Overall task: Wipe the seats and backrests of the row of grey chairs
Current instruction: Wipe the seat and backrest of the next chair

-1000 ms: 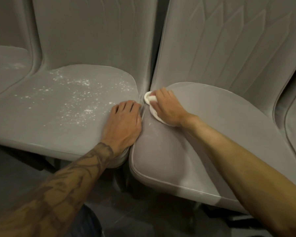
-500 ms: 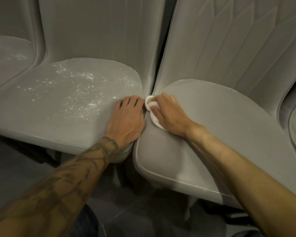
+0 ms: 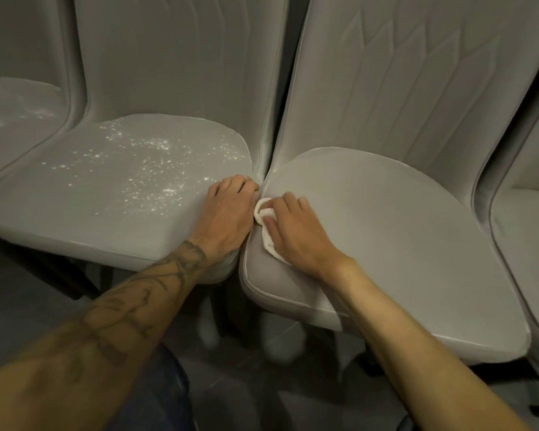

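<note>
Nearest the camera, two bare forearms reach forward over a dark floor (image 3: 237, 396); the left forearm carries dark tattoo linework. The left hand (image 3: 224, 216) lies palm down at the right edge of the speckled seat (image 3: 106, 194), fingers (image 3: 231, 185) extended, close together and flat, holding nothing. The right hand (image 3: 296, 234) presses a white cloth (image 3: 266, 241) onto the left front area of the clean seat (image 3: 402, 244); its fingers are curled partway over the crumpled cloth, pinning it to the seat. The two hands lie just beside each other across the narrow gap between the chairs.

Both seats are rounded grey cushions with a smooth, slightly sheened covering and a piped edge. The speckled seat bears scattered white flecks, densest at its centre. Beyond it stands a plain grey backrest (image 3: 175, 57); the backrest (image 3: 417, 82) behind the clean seat has stitched, pointed vertical panels. A further flecked seat (image 3: 13, 110) lies at far left.

Compared with 0.5 s ago, the right hand and cloth have shifted from the rear corner of the seat toward its front edge.
</note>
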